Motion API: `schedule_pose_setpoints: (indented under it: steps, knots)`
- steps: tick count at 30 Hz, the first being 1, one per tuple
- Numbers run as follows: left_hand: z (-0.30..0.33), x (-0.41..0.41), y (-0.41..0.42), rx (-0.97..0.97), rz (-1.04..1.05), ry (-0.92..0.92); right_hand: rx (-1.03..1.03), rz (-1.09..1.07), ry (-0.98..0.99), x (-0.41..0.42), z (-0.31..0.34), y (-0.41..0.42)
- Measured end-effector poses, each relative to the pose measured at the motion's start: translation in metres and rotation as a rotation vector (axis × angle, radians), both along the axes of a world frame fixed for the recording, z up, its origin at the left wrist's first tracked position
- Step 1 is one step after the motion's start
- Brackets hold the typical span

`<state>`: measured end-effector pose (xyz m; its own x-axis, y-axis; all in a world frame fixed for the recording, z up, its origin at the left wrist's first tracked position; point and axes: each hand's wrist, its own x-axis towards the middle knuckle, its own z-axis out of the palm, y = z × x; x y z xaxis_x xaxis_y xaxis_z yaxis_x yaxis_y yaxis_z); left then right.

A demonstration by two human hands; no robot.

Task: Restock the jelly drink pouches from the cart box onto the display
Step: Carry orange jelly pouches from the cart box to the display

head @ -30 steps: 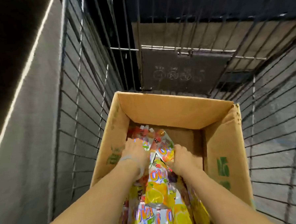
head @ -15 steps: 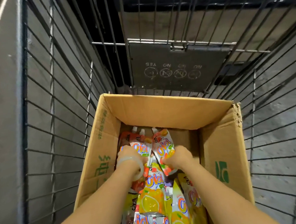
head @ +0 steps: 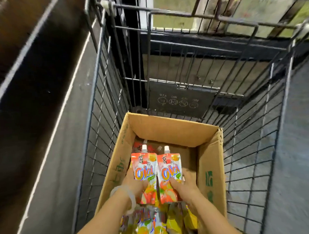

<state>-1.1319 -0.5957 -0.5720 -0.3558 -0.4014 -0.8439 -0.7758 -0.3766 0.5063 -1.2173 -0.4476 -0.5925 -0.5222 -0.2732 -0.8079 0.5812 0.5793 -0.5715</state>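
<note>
Running along the far left: a dark wall [head: 42, 108], with the wire cart [head: 103, 105] standing close beside it. Sitting inside the cart, an open cardboard box [head: 210, 160], flaps away, probably so that both hands can be reaching in freely.

Gripping the left pouch [head: 144, 168] by its lower half: the left hand [head: 135, 185], fingers curled around the pouch, a pale bracelet [head: 126, 195] on the wrist. Holding low probably for keeping the white spout up and the printed face toward the camera.

Pinching the right pouch [head: 170, 168] in the same manner: the right hand [head: 183, 187], fingers curled around the lower part. Both pouches standing upright, side by side, edges touching, raised a little above the stock but not yet out over the box rim. Holding them as a pair probably for carrying two at once to the display.

Lying below the wrists: more pouches [head: 156, 229], flat and overlapping, yellow fruit print, blurred. A few red ones showing behind, near the far wall of the box.

Display not in view here.
</note>
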Motion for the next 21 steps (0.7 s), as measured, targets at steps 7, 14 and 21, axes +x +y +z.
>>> schedule_pose_setpoints:
  steps: [7,14,21]
  knots:
    - [0.084,0.016,0.018,-0.055,0.116,0.218,-0.208,0.082,0.174,-0.005,0.074,0.015]
    - [0.189,0.060,0.080,-0.207,0.384,0.449,-0.588,0.161,0.215,0.010,0.175,0.042]
    - [0.256,0.134,0.127,-0.305,0.508,0.513,-0.790,0.336,0.213,0.058,0.250,0.065]
